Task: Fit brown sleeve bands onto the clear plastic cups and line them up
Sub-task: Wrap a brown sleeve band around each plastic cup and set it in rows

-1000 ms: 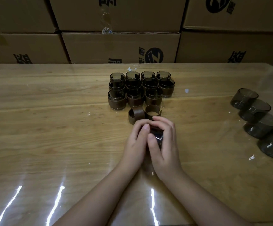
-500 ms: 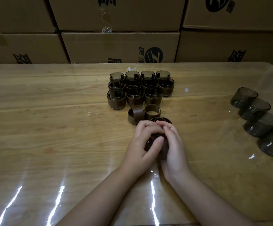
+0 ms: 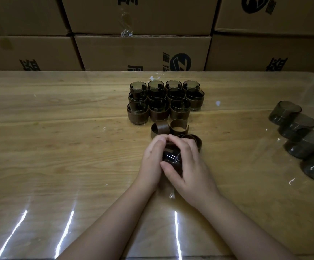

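Wooden counter (image 3: 58,147), cartons (image 3: 143,51) behind: left grip (image 3: 152,160) and right grip (image 3: 190,166) curled round one cup (image 3: 171,156), near loose bands (image 3: 160,129).

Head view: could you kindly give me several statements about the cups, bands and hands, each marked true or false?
1. The left hand and the right hand grip one clear plastic cup between them. True.
2. Loose brown bands lie between the hands and the banded cups. True.
3. The front row of banded cups has four. False: it has three.
4. The bare cups at the right stand upright. False: they lie on their sides in an overlapping line.
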`<state>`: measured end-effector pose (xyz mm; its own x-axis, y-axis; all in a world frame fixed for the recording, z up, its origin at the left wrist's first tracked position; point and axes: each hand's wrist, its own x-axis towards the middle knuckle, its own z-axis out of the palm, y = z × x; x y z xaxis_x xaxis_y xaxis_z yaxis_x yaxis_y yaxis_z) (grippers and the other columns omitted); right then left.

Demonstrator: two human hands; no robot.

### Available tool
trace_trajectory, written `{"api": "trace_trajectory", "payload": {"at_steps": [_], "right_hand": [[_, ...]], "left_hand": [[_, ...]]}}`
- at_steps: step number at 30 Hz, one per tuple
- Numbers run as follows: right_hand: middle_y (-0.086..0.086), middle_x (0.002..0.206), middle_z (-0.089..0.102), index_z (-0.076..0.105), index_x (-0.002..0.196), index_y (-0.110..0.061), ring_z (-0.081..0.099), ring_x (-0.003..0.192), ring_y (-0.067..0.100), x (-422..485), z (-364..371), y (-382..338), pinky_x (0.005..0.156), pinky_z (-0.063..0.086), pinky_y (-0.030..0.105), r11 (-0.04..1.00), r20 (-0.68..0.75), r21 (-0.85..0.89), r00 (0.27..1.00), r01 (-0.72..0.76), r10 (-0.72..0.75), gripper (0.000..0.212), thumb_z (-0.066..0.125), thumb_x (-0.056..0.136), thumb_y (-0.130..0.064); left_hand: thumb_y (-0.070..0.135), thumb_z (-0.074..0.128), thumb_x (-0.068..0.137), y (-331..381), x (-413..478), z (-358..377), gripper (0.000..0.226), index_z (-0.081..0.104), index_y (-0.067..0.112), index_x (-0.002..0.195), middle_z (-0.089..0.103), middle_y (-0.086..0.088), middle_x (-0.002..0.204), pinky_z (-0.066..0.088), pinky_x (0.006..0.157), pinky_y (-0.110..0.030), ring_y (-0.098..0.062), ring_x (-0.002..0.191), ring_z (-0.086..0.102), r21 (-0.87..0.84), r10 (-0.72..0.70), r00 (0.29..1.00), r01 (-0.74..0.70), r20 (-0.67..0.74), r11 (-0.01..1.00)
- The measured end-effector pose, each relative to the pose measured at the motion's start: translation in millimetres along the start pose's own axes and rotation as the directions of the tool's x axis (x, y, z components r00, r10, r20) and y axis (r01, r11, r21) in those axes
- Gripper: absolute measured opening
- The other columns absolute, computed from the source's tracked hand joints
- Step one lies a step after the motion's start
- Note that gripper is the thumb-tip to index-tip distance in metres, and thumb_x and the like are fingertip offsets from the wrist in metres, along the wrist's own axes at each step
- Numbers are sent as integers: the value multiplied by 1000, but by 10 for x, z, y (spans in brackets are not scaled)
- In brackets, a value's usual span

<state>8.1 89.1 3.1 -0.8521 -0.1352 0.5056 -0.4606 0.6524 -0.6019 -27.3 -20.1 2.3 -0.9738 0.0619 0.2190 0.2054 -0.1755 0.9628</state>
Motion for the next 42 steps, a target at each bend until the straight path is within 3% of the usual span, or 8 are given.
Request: {"api": "trace_trajectory", "payload": {"at_steps": [4, 9, 12, 16, 28, 36, 39, 42], "right_hand": [[3, 122, 49, 36, 133, -25, 58, 101, 16, -17, 5, 7, 72, 54, 35, 999, -75, -33, 997, -39, 36, 49, 33, 91, -51], [-3, 130, 48, 45, 130, -24, 46, 108, -14, -15, 10, 55, 83, 39, 5, 957, -51, 228, 980, -178, 194, 52, 27, 91, -53], [-2, 127, 50, 44, 118, -36, 50, 117, 2, -11, 14, 54, 93, 44, 22, 888, -20, 399, 967, -227, 256, 37, 29, 88, -54], [3, 110, 56, 51, 100, -31, 58, 104, 19, 24, 9, 23, 88, 51, 42, 761, 64, 554, 929, -337, 365, 39, 34, 81, -61], [4, 95, 73, 64, 101, -32, 68, 77, 15, 57, 46, 46, 47, 46, 19, 456, 213, 765, 848, -454, 486, 45, 34, 82, -60], [-1, 135, 55, 48, 134, -29, 55, 122, 10, 66, 14, 143, 95, 50, 30, 666, 146, 675, 942, -318, 302, 44, 41, 92, -40], [-11, 106, 67, 56, 121, -36, 63, 98, 1, 112, -146, 286, 79, 50, 17, 831, -72, 507, 949, -231, 307, 29, 39, 97, -38], [-8, 97, 61, 56, 123, -28, 59, 87, 6, 179, -283, 529, 69, 44, 18, 894, -211, 216, 875, -393, 436, 28, 43, 99, -34]], "left_hand": [[27, 40, 89, -15, -21, 41, 28, 65, 14, 90, 69, 13, 80, 46, 72, -12, 2, 80, 62, 94, 7, 999, -11, 47, 996], [52, 44, 83, -20, -71, 44, 41, 64, 20, 97, 68, 9, 83, 52, 76, -32, -7, 81, 64, 273, -60, 996, 42, 61, 961], [60, 40, 79, 1, -94, 46, 47, 63, 23, 96, 68, 5, 84, 52, 79, -47, -13, 82, 65, 362, -44, 997, 22, 55, 932], [58, 39, 80, 25, -112, 10, 48, 61, 20, 100, 66, 8, 84, 52, 73, -42, -9, 80, 64, 451, 57, 995, -89, 84, 888], [55, 57, 69, -4, -112, -26, 44, 46, 39, 108, 58, 23, 99, 48, 73, -17, 4, 86, 59, 307, 148, 989, -146, 15, 940], [39, 63, 76, -24, 33, -63, 38, 55, 28, 111, 64, 4, 112, 50, 83, -17, -5, 104, 63, 8, -6, 998, 7, -56, 1000], [50, 59, 75, -20, 0, -40, 43, 53, 27, 111, 62, 9, 108, 47, 78, -10, 9, 95, 61, 15, 34, 994, -32, -107, 999], [40, 64, 83, -32, 1, -51, 43, 46, 28, 120, 60, 10, 110, 52, 77, -17, 7, 96, 63, 17, -3, 993, 5, -118, 1000]]}}
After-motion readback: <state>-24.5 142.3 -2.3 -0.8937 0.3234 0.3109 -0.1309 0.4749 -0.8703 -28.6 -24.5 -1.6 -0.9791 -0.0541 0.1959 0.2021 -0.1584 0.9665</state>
